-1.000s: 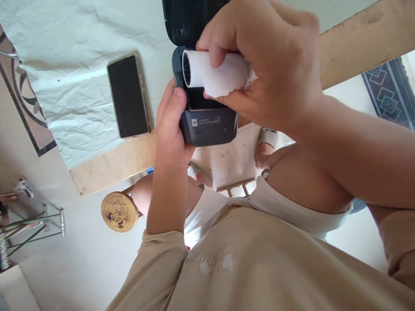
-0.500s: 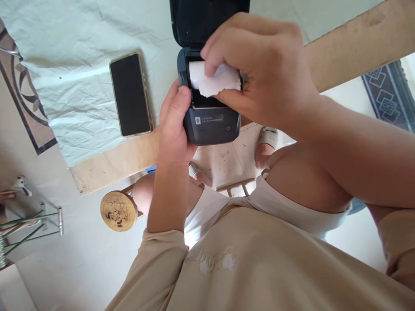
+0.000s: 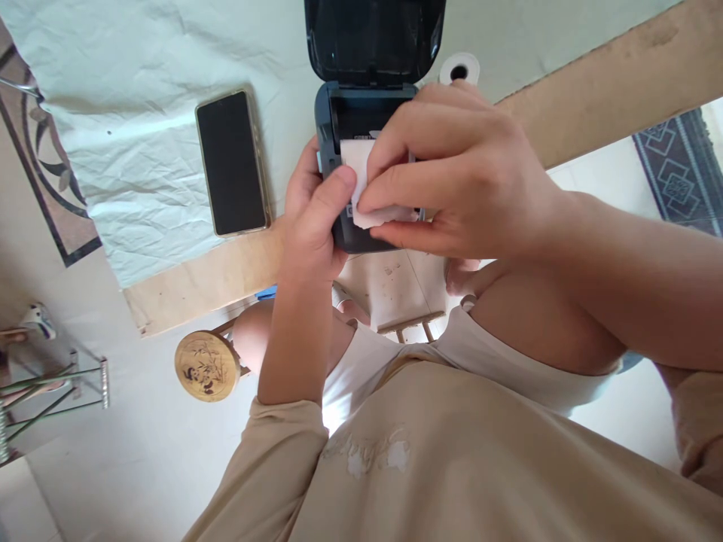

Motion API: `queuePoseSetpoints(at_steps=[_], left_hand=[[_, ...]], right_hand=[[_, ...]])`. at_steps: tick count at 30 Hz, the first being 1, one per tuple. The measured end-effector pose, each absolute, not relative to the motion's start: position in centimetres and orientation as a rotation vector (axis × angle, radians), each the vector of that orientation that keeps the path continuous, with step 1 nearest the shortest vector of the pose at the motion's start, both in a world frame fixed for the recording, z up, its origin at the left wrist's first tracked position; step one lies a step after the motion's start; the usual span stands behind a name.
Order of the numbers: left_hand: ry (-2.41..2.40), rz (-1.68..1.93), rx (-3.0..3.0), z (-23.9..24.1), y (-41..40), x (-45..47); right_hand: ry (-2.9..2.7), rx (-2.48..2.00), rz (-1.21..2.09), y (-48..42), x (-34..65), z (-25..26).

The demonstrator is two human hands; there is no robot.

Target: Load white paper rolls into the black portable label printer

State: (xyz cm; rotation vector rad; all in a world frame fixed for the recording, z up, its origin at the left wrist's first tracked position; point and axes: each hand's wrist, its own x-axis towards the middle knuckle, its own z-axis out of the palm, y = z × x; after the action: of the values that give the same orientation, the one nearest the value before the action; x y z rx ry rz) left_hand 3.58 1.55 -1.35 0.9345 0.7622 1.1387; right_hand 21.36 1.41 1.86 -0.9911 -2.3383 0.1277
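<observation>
A small dark blue portable printer (image 3: 327, 113) is held over the table's front edge, its black lid (image 3: 373, 41) flipped up away from me. My left hand (image 3: 316, 207) wraps around the printer's left side, thumb on top by the white paper. My right hand (image 3: 452, 162) pinches a white paper roll (image 3: 355, 169) with a ragged end, lying over the front of the opening and the printer's front face. Fingers hide much of the roll. Behind it, the dark paper compartment (image 3: 361, 109) shows. Another white roll with a black core (image 3: 471, 69) stands on the cloth beyond my right hand.
A phone (image 3: 231, 162) with a dark screen lies left of the printer on the pale green cloth (image 3: 141, 135). Bare wooden table edge (image 3: 208, 271) runs along the front. Below are a round wooden stool (image 3: 206, 366) and, at right, a patterned mat (image 3: 678, 169).
My right hand has moved toward me with the paper roll, from inside the compartment to over the printer's front. The roll on the cloth, hidden before, now shows. My left thumb now reaches the paper.
</observation>
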Motion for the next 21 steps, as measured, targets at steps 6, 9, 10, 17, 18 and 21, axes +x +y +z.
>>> queuePoseSetpoints(at_steps=[6,9,10,17,18,21], left_hand=[[0.822,1.143,0.998,-2.4,1.8,3.2],[0.809,1.132,1.01,-2.4,1.7,3.1],[0.802,1.136,1.01,-2.4,1.7,3.0],[0.782,1.146,0.948,-2.1,1.7,3.2],[0.785,1.142,0.951,-2.0,1.7,3.2],[0.799,1.116,0.98,-1.9,1.7,3.2]], right_hand=[[-2.27,-1.09,0.217,1.4,22.2,2.2],[-2.194,-1.193,0.27,1.7,22.6,2.3],[-2.2,-1.19,0.295,1.8,22.7,2.3],[-2.237,-1.135,0.423,2.1,23.0,1.7],[-2.245,-1.114,0.419,2.0,23.1,1.8],[-2.217,-1.013,0.365,1.7,23.3,2.0]])
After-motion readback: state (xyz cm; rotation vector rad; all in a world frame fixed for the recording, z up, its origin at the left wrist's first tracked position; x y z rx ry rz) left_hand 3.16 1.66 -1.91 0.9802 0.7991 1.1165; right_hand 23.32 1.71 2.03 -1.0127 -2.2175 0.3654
